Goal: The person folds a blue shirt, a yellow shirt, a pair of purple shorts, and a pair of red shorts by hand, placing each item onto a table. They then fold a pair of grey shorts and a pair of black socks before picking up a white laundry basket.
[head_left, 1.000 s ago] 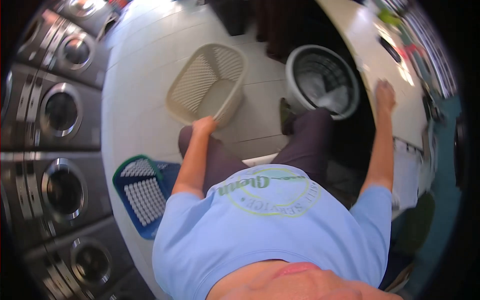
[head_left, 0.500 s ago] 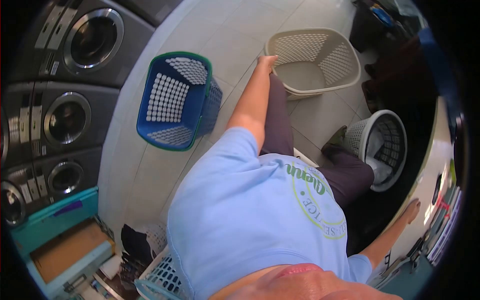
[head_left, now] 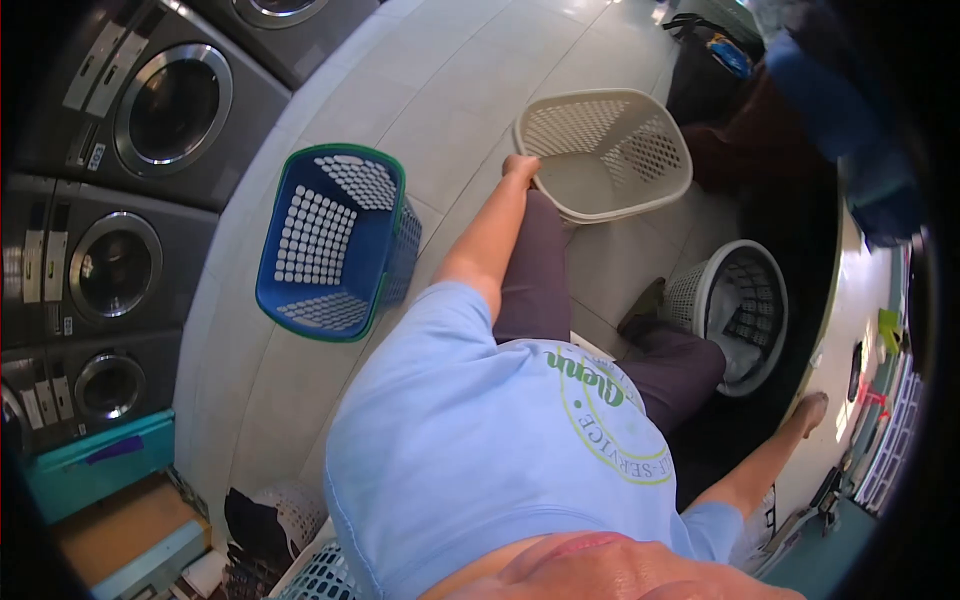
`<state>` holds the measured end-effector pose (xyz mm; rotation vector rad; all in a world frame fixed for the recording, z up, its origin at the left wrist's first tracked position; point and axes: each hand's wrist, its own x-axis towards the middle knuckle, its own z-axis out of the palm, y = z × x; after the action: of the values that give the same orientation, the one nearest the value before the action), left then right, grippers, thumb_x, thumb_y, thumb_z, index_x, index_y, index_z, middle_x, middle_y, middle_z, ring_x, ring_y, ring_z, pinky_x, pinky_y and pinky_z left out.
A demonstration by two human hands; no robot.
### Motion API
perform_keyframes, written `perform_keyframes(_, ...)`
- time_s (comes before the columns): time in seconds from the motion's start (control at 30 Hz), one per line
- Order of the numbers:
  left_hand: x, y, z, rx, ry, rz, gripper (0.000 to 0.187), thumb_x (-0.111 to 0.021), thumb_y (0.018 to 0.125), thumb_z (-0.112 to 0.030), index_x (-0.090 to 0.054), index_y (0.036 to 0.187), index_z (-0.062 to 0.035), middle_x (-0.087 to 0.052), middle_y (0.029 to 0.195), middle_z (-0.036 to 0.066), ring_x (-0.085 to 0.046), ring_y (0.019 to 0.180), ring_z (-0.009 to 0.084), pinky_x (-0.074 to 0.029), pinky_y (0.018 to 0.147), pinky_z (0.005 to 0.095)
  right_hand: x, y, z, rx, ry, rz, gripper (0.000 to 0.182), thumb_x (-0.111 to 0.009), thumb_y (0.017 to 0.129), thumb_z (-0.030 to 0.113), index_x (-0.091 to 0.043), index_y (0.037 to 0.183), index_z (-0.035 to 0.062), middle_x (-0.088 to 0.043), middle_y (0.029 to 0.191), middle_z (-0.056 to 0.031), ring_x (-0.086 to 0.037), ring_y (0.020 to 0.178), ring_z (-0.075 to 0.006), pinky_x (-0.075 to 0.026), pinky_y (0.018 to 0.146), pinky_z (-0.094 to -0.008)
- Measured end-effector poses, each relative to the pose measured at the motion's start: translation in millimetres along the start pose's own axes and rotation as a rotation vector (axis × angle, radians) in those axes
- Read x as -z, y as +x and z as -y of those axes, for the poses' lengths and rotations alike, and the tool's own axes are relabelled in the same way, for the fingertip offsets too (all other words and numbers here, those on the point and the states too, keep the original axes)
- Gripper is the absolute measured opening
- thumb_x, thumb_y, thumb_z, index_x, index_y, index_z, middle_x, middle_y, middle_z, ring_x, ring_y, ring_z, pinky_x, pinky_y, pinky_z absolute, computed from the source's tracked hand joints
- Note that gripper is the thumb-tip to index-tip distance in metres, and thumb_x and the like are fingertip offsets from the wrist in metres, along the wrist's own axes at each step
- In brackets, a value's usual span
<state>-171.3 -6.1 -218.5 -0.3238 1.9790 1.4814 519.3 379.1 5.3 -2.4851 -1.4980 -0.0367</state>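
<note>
My left hand is closed on the near-left rim of a beige laundry basket, beside my left knee. That basket stands on the floor, and no contents show in it. My right hand rests on a white tabletop at my right side, fingers seemingly stretched out, and I see nothing in it. Between my right leg and the table stands a round white basket with pale, filmy material inside. To the left of my left arm, a blue laundry basket with a green rim stands on the floor.
Stacked front-loading machines line the left side. A turquoise drawer unit stands at the lower left, near a light-blue basket behind me. Another person's dark red clothing and a black bag are at the upper right.
My view has turned slightly, so the baskets and table sit farther left. My left hand stays on the beige basket's rim, and my right hand is still on the table.
</note>
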Motion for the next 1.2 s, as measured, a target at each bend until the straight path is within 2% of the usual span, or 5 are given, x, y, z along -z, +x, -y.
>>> perform_keyframes(0.13,15.4,15.5,9.1,-0.169,-0.138,-0.095,0.033,-0.060,0.070,-0.001,-0.056,0.096,0.0178,-0.061,0.089,0.022,-0.063,0.074,0.0335,-0.051,0.056,0.0413,20.5,-42.0,16.1,0.132,0.149,-0.027,0.054,-0.035,0.088,0.059,-0.053,0.127,0.0258,-0.052,0.131,-0.0069,-0.045,0.122,-0.0353,-0.017,0.099,-0.0662)
perform_keyframes(0.33,116.6,-78.1,-33.2,-0.406,-0.530,-0.025,0.026,-0.063,0.071,-0.009,-0.058,0.090,0.0079,-0.062,0.082,0.015,-0.063,0.065,0.0232,-0.054,0.058,0.0349,18.6,-48.3,11.0,0.241,0.133,-0.043,0.058,-0.041,0.085,0.061,-0.052,0.128,0.0237,-0.049,0.135,-0.0031,-0.042,0.125,-0.0316,-0.014,0.100,-0.0648)
perform_keyframes(0.53,309.8,-175.6,-74.5,-0.533,-0.664,-0.040,0.031,-0.053,0.082,-0.007,-0.054,0.108,0.0085,-0.061,0.103,0.018,-0.063,0.092,0.0283,-0.053,0.080,0.0389,11.3,-45.6,2.9,0.356,0.094,-0.016,0.064,-0.038,0.084,0.065,-0.047,0.133,0.0237,-0.044,0.139,-0.0017,-0.039,0.128,-0.0285,-0.018,0.101,-0.0608)
perform_keyframes(0.83,453.7,-423.3,-53.8,-0.397,-0.580,-0.321,0.046,-0.048,0.084,-0.009,-0.040,0.129,0.0024,-0.050,0.128,0.018,-0.052,0.115,0.0320,-0.043,0.099,0.0464,-1.7,-34.8,3.1,0.501,0.017,0.038,0.068,-0.031,0.086,0.066,-0.040,0.138,0.0223,-0.037,0.144,-0.0060,-0.033,0.132,-0.0323,-0.018,0.096,-0.0688)
perform_keyframes(1.2,507.1,-391.0,115.6,-0.009,-0.737,-0.479,0.052,-0.049,0.075,0.001,-0.037,0.125,0.0063,-0.045,0.125,0.024,-0.047,0.113,0.0422,-0.047,0.095,0.0543,9.6,-55.8,9.5,0.541,0.031,0.048,0.062,-0.029,0.091,0.055,-0.040,0.137,0.0151,-0.039,0.142,-0.0070,-0.033,0.131,-0.0304,-0.020,0.100,-0.0639)
